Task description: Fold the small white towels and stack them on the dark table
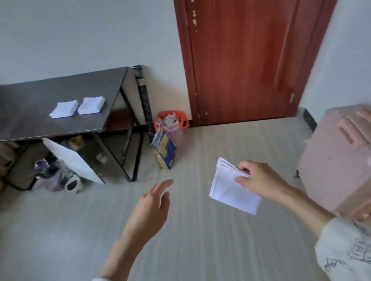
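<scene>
Towels come first: my right hand (258, 180) pinches a folded white towel (231, 190) by its right edge, above the floor. It looks light and limp, so I'd judge a grip across the layered edge keeps the folds together. My left hand (153, 208) hangs open, holding nothing. Farther off, two folded stacks (77, 107) lie side by side on the dark table (15, 112).

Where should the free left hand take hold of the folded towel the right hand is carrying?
Probably the lower-left edge of the folded towel, coming from the left. The right hand pinches the right side, so that flat, hanging edge is free and faces the open left hand. A grip with the thumb on top and the fingers beneath should keep the layers together.
</scene>
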`<state>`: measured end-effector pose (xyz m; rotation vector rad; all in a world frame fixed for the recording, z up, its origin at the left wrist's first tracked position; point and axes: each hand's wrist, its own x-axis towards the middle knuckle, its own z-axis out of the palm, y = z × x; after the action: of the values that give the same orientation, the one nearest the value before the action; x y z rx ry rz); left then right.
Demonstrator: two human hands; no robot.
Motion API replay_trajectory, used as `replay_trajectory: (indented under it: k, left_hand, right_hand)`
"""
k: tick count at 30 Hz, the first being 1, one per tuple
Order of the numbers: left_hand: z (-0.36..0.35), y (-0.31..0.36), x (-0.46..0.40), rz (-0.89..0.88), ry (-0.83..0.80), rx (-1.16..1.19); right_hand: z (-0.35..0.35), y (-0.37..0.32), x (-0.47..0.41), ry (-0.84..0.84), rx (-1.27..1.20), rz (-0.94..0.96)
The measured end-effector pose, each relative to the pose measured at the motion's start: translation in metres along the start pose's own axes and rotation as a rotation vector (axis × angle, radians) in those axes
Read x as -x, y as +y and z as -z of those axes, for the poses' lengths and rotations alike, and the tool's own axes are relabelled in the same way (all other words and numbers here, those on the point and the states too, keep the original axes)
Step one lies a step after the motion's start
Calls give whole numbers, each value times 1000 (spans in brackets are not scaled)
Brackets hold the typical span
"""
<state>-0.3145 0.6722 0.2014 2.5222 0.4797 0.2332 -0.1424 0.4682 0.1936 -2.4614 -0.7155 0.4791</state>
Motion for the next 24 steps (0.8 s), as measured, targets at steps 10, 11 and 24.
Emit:
replay_trajectory:
  k: [10, 11, 24]
  left_hand:
    - [128, -166, -83, 156, 249, 22]
    - [137, -183, -97, 179, 257, 29]
    - [239, -342, -271, 423, 336, 565]
  right_hand:
    - [-44, -235, -191, -94, -20, 389]
    - [-51, -253, -214, -114, -23, 420]
    - [-113, -438, -421, -456, -93, 617]
